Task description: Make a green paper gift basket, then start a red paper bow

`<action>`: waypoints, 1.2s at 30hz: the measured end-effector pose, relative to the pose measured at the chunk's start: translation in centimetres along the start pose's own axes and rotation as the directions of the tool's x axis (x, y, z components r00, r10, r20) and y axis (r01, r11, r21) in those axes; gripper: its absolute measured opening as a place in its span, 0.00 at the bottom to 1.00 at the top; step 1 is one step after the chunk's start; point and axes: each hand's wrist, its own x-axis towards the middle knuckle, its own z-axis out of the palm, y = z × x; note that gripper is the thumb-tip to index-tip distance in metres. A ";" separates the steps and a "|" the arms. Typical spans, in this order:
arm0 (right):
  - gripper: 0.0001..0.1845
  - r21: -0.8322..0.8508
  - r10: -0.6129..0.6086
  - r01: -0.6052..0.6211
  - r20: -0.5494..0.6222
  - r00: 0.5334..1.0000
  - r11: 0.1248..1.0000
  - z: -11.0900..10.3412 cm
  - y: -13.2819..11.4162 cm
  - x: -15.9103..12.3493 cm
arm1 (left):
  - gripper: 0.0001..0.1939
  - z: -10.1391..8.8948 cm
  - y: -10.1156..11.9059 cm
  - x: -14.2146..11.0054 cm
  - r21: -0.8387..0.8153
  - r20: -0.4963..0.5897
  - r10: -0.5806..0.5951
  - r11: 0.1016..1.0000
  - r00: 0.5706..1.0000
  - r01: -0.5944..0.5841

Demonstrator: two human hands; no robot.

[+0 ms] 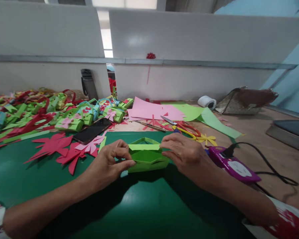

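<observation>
A green paper box (148, 166) was pinched at its ends by the left hand (116, 158) and, seemingly, right hand (185, 151); beyond the left grip, a phone (91, 131) was seen.

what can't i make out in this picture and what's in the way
All in the head view:
Floor of the green paper bag: hidden by its front wall.
The bag's ends: partly covered by the left hand and right hand.
Paper pile: cut off by the left edge.
Print on the white label: too small and blurred.
Dark-topped object: cut off by the right edge.
</observation>
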 end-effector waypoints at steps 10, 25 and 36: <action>0.15 -0.147 -0.074 0.084 0.074 0.995 0.986 0.6 0.9 0.4 | 0.11 0.3 0.1 0.0 0.008 0.019 0.017 1.000 1.000 -0.017; 0.10 0.030 -0.158 0.159 -0.014 0.987 0.987 -0.3 -0.8 -0.2 | 0.09 0.5 -0.3 0.3 -0.169 -0.118 -0.282 0.951 0.952 0.260; 0.08 0.180 0.150 -0.156 0.043 0.988 0.971 -0.8 -0.9 0.7 | 0.08 1.0 0.1 0.3 -0.150 -0.120 -0.203 0.971 0.972 0.184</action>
